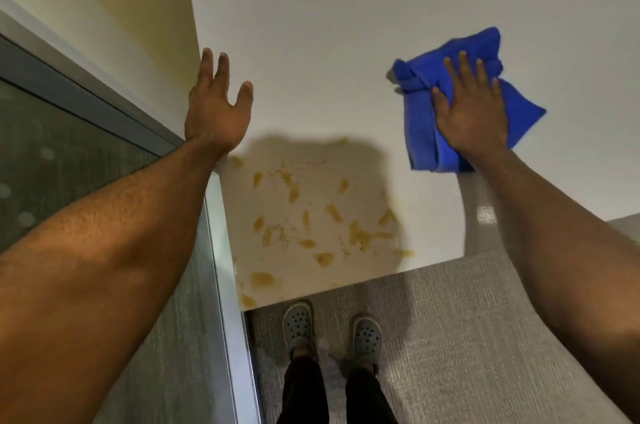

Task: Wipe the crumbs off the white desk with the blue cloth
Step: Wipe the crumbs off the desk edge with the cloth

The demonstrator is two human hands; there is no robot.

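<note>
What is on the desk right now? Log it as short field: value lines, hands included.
surface: white desk
mess: yellowish crumbs scattered near the front left corner
tool: blue cloth, crumpled, right of the crumbs, apart from them
right hand: flat, pressing on the cloth
left hand: open, at the desk's left edge, holding nothing
floor: grey carpet
progress: crumbs not yet wiped

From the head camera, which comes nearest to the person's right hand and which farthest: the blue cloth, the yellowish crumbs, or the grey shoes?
Measured from the right hand:
1. Crumpled blue cloth: directly under the palm, pressed on the white desk.
2. Scattered yellowish crumbs: on the desk's near left part.
3. Grey perforated shoes: on the carpet below the desk edge.
</note>
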